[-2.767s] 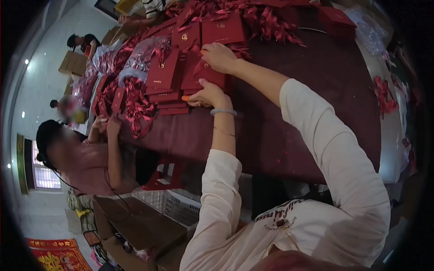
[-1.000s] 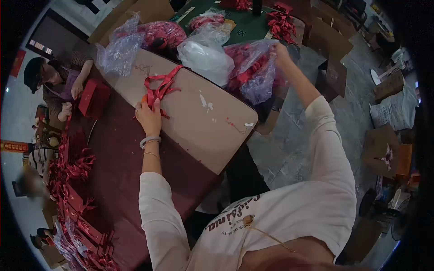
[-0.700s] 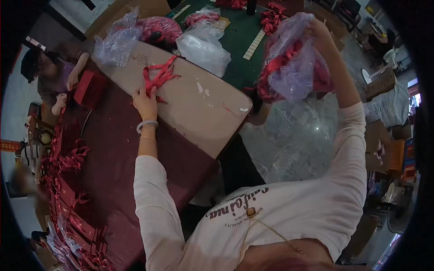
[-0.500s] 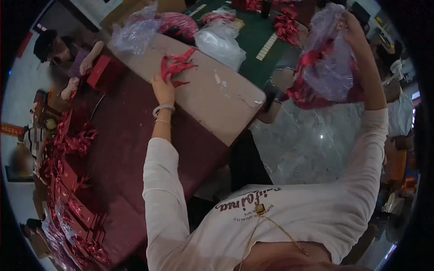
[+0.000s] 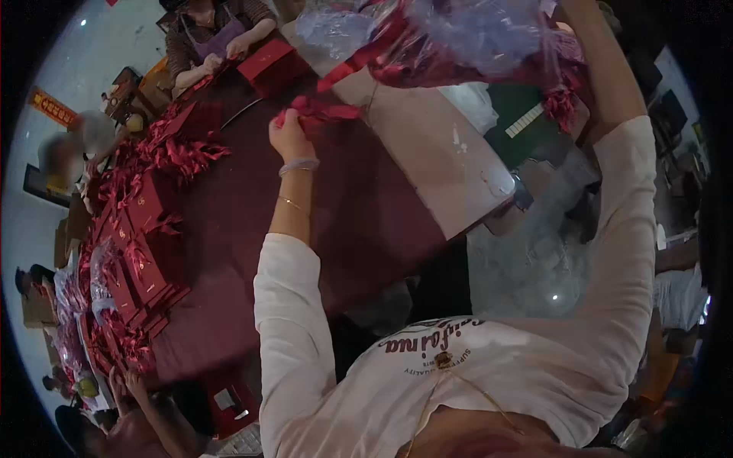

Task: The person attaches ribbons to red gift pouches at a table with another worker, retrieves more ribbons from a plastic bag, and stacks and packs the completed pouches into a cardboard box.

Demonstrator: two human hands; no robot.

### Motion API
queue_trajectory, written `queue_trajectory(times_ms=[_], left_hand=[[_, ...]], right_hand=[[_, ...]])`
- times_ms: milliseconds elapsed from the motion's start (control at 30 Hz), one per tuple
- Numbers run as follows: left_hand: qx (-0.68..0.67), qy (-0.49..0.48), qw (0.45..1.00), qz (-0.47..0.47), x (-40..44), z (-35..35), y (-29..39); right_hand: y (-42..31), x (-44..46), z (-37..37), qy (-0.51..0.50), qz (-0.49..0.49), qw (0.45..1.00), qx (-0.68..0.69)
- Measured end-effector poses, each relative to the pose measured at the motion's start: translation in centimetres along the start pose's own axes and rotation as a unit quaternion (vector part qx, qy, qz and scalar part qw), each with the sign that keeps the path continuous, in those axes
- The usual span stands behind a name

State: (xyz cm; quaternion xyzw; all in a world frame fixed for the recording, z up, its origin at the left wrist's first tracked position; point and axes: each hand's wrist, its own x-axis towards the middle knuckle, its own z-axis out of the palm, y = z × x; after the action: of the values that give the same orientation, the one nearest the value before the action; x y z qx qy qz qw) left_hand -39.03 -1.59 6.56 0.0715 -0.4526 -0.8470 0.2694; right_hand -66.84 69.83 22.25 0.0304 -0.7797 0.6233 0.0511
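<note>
Red ribbons (image 5: 324, 111), maroon tablecloth (image 5: 343, 198), white shirt (image 5: 489, 359) with dark lettering

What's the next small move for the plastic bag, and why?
Probably lower the plastic bag onto the maroon cloth: the bag seems raised, hiding part of the tan tabletop, while bare cloth lies near the left hand, which holds red ribbons.

Worktop (image 5: 366, 221): maroon cloth
Left side: overlapping red gift bags (image 5: 149, 267), tangled red ribbons (image 5: 187, 156)
Far end: boxy red stack (image 5: 275, 67)
Beige section (image 5: 431, 156): small white marks
Green tabletop (image 5: 508, 103): row of pale tiles (image 5: 524, 122)
</note>
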Motion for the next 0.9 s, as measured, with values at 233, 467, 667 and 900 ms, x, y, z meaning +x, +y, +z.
queue_trajectory(times_ms=[233,467,667,900], left_hand=[[0.113,-0.047,0.978,0.171,-2.4,1.5,13.2],[0.211,-0.280,0.923,0.160,-7.0,8.7,13.1],[0.038,-0.275,0.945,0.173,-4.3,17.0,6.8],[0.386,-0.417,0.747,0.346,-1.9,12.2,-7.8]], right_hand=[[-8.0,-17.8,44.8,-0.146,-0.017,0.989,-0.025],[-12.1,-20.7,44.3,-0.142,-0.300,0.841,-0.428],[-10.9,-25.7,41.7,-0.014,-0.465,0.808,-0.362],[-9.2,-25.4,42.2,-0.045,-0.356,0.911,-0.204]])
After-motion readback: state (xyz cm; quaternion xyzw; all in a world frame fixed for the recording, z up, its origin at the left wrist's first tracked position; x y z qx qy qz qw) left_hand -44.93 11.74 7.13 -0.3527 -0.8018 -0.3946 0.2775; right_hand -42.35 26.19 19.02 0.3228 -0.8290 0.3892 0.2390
